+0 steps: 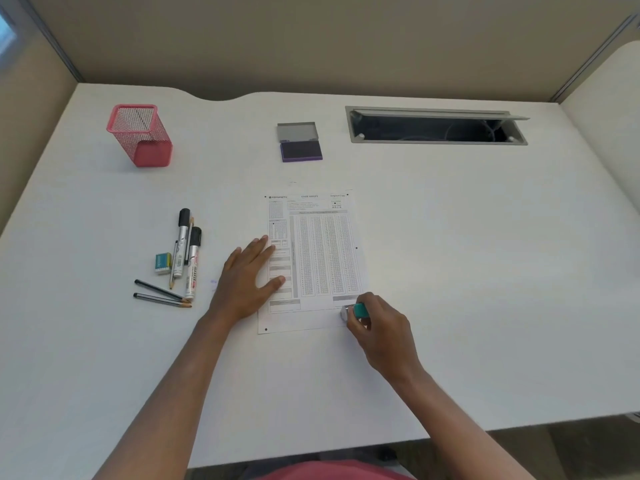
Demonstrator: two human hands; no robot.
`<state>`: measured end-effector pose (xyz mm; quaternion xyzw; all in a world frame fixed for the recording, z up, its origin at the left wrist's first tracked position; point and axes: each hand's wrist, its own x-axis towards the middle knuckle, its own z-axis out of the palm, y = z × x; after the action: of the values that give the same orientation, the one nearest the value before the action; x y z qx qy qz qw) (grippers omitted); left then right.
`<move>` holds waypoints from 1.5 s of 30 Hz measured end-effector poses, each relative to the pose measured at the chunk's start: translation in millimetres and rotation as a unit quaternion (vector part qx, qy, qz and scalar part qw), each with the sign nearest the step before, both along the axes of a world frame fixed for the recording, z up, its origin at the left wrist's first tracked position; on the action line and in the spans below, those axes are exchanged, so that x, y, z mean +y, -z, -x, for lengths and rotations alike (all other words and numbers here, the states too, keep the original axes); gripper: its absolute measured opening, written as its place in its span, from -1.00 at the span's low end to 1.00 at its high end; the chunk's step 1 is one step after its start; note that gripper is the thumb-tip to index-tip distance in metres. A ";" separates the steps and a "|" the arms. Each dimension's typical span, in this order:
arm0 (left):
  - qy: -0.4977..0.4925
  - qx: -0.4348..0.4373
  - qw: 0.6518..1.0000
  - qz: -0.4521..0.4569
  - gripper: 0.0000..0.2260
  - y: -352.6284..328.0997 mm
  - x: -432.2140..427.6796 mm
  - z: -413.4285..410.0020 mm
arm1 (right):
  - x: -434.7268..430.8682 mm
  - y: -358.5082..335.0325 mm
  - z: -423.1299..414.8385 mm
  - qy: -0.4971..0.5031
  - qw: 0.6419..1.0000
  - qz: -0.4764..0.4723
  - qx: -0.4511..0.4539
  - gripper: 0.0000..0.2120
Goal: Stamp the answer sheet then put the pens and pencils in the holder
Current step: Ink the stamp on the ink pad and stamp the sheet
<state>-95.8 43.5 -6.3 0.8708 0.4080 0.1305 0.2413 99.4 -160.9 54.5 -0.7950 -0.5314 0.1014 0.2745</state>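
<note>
Right grip (379,327) is pinching a teal stamp (355,311), fingers curled round it, and is pressing it onto the lower right corner of the sheet (311,258). Left grip (247,280) is lying flat and spread, fingertips (273,249) and thumb overlapping the sheet's left margin and pinning it to the white surface (450,271). Beyond both grips, past the sheet's top edge, an ink pad (300,150) is sitting with its lid raised, showing purple ink. Just left of the left grip, two markers (187,251) are lying side by side with a pencil partly hidden between them; an eraser (163,263) is touching their left side, and two dark pencils (161,294) are lying crosswise nearer the body. Far left and beyond that cluster, a red mesh holder (140,135) is standing upright, well apart from both grips. Far beyond the right grip, a cable slot (436,125) is standing open in the surface.
</note>
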 end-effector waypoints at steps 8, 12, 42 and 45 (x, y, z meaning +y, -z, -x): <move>0.000 -0.004 1.000 -0.006 -0.31 0.5 -0.6 0.4 | 9.5 12.1 -1.0 -0.035 0.997 0.028 -0.063 -0.74; -0.001 -0.004 1.000 -0.006 -0.31 0.6 -1.1 -0.4 | 11.9 15.0 -2.1 -0.042 0.996 0.015 -0.076 -0.68; -0.001 0.016 1.000 0.022 -0.36 -9.0 0.3 -2.3 | 29.0 2.3 -8.6 -0.063 0.993 0.052 -0.080 -0.85; -0.002 0.021 0.999 0.024 -0.39 -11.0 0.4 -2.6 | 40.6 -13.5 -13.3 -0.014 0.998 0.052 -0.039 -0.83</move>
<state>-93.2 44.0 4.7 0.8662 0.4181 0.1028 0.2536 112.7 -120.2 68.0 -0.8037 -0.5471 0.1019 0.2104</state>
